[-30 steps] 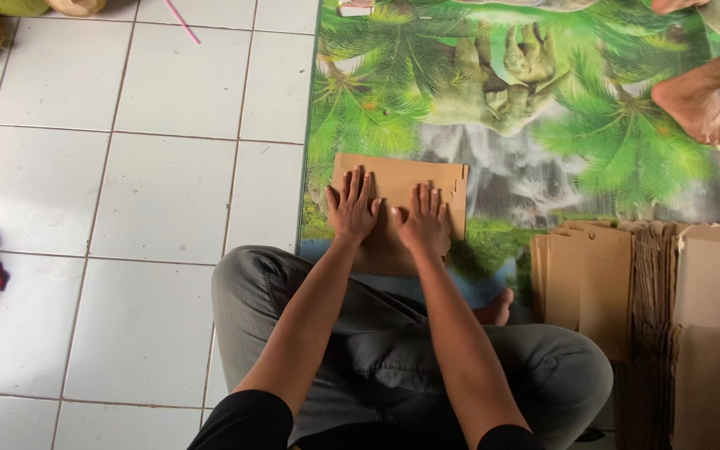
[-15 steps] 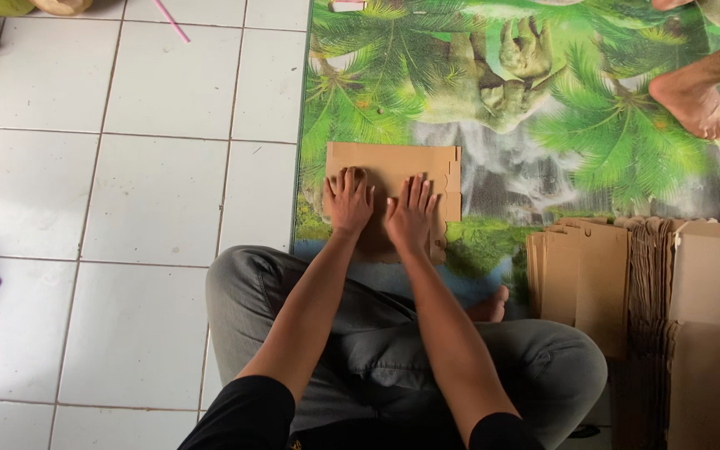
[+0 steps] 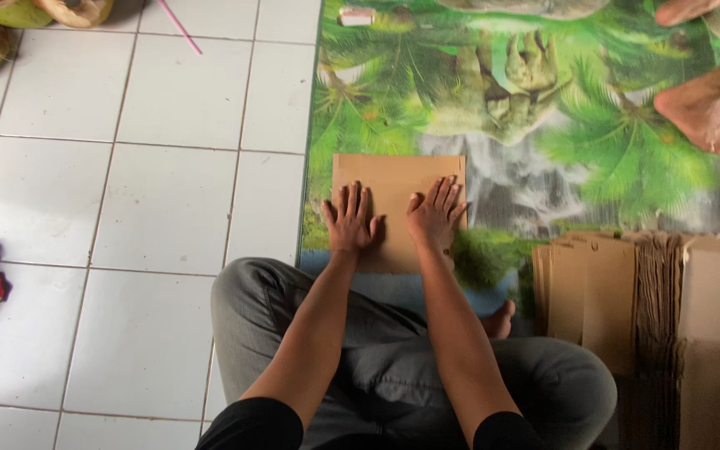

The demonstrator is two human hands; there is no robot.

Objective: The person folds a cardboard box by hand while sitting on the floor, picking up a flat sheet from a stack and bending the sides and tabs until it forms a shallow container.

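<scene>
The fingers (image 3: 352, 204) of the left hand (image 3: 350, 223) are spread wide and pressed flat, palm down, on a brown cardboard sheet (image 3: 395, 187); those of the right hand (image 3: 435, 218) lie the same way, splayed and flat, gripping nothing. The sheet sits at the middle of the frame, just above the person's crossed legs in grey trousers (image 3: 393, 367). Its far edge reaches beyond all the fingertips, towards the top of the frame; its near part is covered by the two palms. The left hand rests near the sheet's left edge, the right hand at its right edge, with the outer fingertips about on that edge. A bare strip of cardboard shows between the two hands.

One sheet lies under the hands, and two hands press it. It rests on a green play mat (image 3: 593, 158) printed with palms and dinosaurs, which fills the upper right of the frame. Left of the mat is a white tiled floor (image 3: 160, 200).

At the lower right stands one stack of flattened cardboard pieces (image 3: 668, 308), too many and too tightly packed to count. One other person's bare foot (image 3: 697, 117) rests on the mat at the upper right. One pink straw (image 3: 181, 27) lies on the tiles at the upper left.
</scene>
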